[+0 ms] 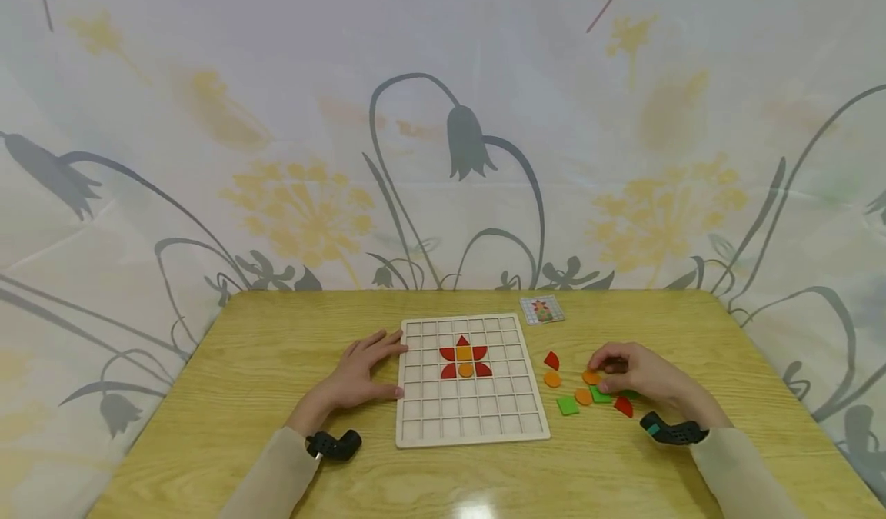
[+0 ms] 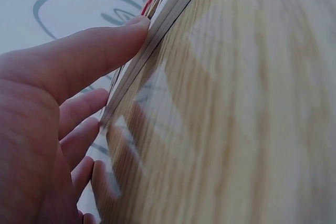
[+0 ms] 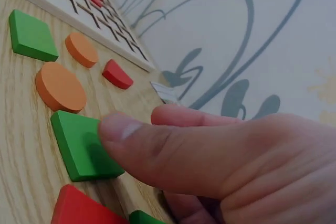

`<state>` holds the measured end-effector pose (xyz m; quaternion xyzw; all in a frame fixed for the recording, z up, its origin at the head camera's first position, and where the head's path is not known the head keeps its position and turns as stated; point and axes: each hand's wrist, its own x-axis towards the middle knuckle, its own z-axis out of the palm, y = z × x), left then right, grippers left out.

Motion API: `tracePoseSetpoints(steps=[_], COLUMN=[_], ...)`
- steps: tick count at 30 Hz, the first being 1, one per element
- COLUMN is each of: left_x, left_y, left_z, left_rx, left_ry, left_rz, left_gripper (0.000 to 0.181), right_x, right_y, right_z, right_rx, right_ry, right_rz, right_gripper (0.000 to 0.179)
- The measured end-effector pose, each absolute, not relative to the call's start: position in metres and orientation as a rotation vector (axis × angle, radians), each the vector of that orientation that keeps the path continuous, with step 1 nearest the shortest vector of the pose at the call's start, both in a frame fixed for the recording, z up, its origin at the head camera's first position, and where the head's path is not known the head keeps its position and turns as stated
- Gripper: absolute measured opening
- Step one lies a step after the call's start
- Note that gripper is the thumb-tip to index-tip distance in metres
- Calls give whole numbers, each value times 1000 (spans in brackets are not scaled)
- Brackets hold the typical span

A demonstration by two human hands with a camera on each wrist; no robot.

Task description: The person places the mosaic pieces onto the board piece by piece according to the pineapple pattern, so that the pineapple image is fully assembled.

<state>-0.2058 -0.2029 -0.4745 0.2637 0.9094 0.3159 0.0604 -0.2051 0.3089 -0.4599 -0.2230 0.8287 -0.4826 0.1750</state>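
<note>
A pale gridded board (image 1: 424, 409) lies on the table. Set in its cells are red pieces (image 1: 482, 370) around an orange square (image 1: 464, 354) and an orange disc (image 1: 466, 370). My left hand (image 1: 363, 370) rests against the board's left edge, thumb and fingers spread. Loose pieces lie to the right of the board. My right hand (image 1: 640, 373) reaches among them, fingertips right at an orange disc (image 1: 591, 377), thumb overlapping a green square (image 3: 79, 148). That disc is hidden in the right wrist view, and I cannot tell whether the fingers pinch a piece.
Near the right hand lie another green square (image 1: 568, 405), orange discs (image 1: 551, 379) and red quarter-round pieces (image 1: 624, 406). A small pattern card (image 1: 543, 310) sits beyond the board's far right corner. Behind the table (image 1: 291, 315) hangs a flower-printed cloth (image 1: 291, 81).
</note>
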Motion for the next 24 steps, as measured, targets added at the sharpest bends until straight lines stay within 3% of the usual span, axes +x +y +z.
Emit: tracePoseSetpoints(steps=[6, 10, 16, 24], left_x=[-207, -207, -207, -206], left_y=[-202, -202, -203, -202], left_z=[-475, -475, -473, -473], left_rx=[803, 798, 795, 780], left_ry=[2743, 2751, 2745, 2741], left_rz=[954, 964, 961, 956], left_gripper=[71, 71, 71, 71], right_x=[-196, -195, -195, -192], right_y=[316, 315, 310, 310], right_z=[-460, -459, -455, -455], right_rx=[-784, -853, -802, -680], right_ry=[2428, 2473, 2480, 2465], right_rz=[-1284, -1212, -1156, -1259], right_gripper=[11, 12, 25, 17])
